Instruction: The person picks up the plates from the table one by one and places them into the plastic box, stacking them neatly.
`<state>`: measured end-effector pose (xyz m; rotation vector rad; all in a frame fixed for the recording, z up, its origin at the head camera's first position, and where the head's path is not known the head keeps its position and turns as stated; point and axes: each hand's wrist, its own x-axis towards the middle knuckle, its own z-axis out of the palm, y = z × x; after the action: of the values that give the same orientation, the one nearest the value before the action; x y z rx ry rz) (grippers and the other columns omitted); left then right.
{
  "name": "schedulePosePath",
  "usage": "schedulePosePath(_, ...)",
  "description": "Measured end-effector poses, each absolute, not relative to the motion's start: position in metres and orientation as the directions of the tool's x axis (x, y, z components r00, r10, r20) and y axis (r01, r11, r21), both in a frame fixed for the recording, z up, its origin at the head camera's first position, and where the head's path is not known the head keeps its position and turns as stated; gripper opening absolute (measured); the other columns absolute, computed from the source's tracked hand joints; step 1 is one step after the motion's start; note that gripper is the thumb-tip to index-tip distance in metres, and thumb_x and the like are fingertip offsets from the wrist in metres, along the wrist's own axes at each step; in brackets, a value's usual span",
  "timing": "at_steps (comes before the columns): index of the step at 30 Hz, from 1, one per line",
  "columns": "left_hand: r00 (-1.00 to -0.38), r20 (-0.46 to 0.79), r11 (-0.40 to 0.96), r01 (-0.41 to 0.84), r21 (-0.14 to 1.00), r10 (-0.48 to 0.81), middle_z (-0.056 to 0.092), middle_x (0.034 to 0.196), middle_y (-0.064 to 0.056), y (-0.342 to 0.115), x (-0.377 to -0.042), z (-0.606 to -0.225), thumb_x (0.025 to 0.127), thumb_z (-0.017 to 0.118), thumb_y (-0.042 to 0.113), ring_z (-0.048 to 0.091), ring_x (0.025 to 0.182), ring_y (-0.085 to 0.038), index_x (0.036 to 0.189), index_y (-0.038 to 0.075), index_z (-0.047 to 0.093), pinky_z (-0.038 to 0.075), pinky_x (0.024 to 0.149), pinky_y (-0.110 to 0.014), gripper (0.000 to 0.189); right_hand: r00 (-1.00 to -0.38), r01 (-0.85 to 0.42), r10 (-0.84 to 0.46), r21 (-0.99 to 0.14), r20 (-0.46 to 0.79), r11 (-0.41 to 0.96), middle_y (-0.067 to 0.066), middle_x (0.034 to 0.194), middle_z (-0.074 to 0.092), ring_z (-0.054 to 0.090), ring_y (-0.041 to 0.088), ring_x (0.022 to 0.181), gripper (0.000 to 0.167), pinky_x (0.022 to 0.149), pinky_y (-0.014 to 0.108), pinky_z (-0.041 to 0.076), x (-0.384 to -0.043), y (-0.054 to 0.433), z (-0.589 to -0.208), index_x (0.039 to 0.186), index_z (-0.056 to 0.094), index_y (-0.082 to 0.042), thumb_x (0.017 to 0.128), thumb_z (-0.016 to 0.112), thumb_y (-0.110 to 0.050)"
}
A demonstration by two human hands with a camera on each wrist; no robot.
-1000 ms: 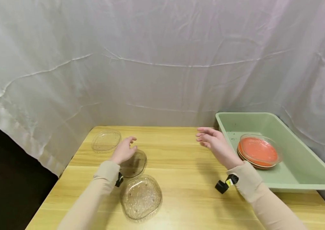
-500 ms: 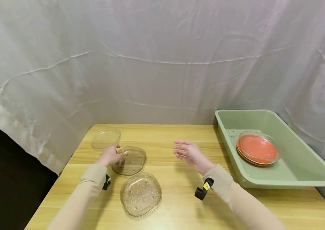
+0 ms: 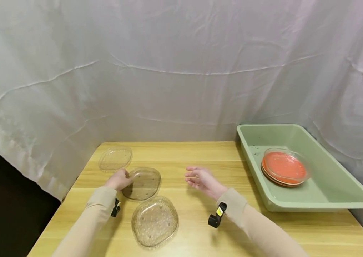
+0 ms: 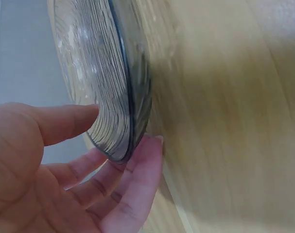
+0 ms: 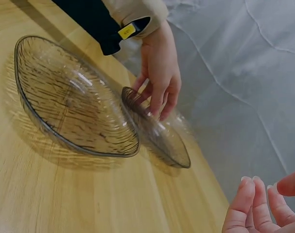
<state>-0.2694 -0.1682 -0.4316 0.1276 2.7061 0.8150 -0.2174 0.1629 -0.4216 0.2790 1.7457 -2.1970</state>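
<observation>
My left hand (image 3: 118,179) grips the left edge of a smoky, clear plate (image 3: 144,184) on the wooden table. In the left wrist view the thumb lies over the ribbed plate (image 4: 106,73) and the fingers reach beneath its rim. Seen from the right wrist, that plate (image 5: 169,145) tilts under the hand. A second brownish clear plate (image 3: 155,223) lies nearer me, and a paler clear plate (image 3: 115,159) sits at the far left. My right hand (image 3: 203,180) hovers over the middle of the table, holding nothing, its fingers loosely bent.
A large green basin (image 3: 326,194) stands on the right of the table. Inside it is a stack of orange plates (image 3: 284,166) topped by a clear plate (image 3: 304,164). Grey curtain (image 3: 181,96) hangs behind the table and along both sides.
My left hand has moved left and down from above the smoky plate to its left edge and taken hold there. My right hand has moved left, away from the basin.
</observation>
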Motion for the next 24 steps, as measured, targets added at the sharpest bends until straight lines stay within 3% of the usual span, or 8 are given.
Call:
schedulePosePath(4, -0.947, -0.278, 0.833, -0.021, 0.553, 0.160, 0.060, 0.118, -0.032, -0.170, -0.271, -0.435, 0.097, 0.061, 0.016, 0.062, 0.083, -0.027, 0.122, -0.014, 0.052, 0.058, 0.062, -0.030, 0.040, -0.924, 0.378, -0.135, -0.907, -0.358, -0.185, 0.014, 0.114, 0.059, 0.062, 0.016, 0.089, 0.051, 0.077, 0.018, 0.053, -0.220, 0.161, -0.427, 0.145, 0.045, 0.006, 0.093, 0.047, 0.002)
schedulePosePath(12, -0.952, -0.275, 0.845, -0.036, 0.534, 0.133, 0.062, 0.100, -0.022, -0.172, -0.276, -0.439, 0.098, 0.064, 0.018, 0.056, 0.061, -0.018, 0.106, -0.006, 0.055, 0.050, 0.053, -0.026, 0.027, -0.921, 0.385, -0.145, -0.906, -0.363, -0.178, 0.013, 0.115, 0.059, 0.061, 0.018, 0.092, 0.053, 0.083, 0.021, 0.053, -0.223, 0.160, -0.435, 0.146, 0.044, 0.006, 0.093, 0.047, 0.002)
schedulePosePath(20, -0.968, -0.223, 0.864, -0.012, 0.504, 0.117, 0.064, 0.105, -0.021, -0.167, -0.277, -0.443, 0.097, 0.066, 0.016, 0.058, 0.076, -0.022, 0.110, -0.006, 0.058, 0.048, 0.065, -0.029, 0.027, -0.922, 0.382, -0.142, -0.910, -0.361, -0.162, 0.023, 0.127, 0.058, 0.062, 0.023, 0.101, 0.052, 0.093, 0.027, 0.054, -0.223, 0.161, -0.439, 0.145, 0.045, 0.006, 0.093, 0.047, 0.001)
schedulePosePath(24, -0.970, -0.205, 0.837, -0.004, 0.548, 0.130, 0.065, 0.106, -0.023, -0.164, -0.279, -0.447, 0.097, 0.063, 0.011, 0.062, 0.083, -0.026, 0.108, -0.006, 0.060, 0.054, 0.065, -0.030, 0.021, -0.920, 0.383, -0.154, -0.910, -0.360, -0.158, 0.028, 0.136, 0.053, 0.062, 0.025, 0.106, 0.050, 0.092, 0.026, 0.054, -0.223, 0.163, -0.443, 0.145, 0.044, 0.006, 0.095, 0.045, 0.000)
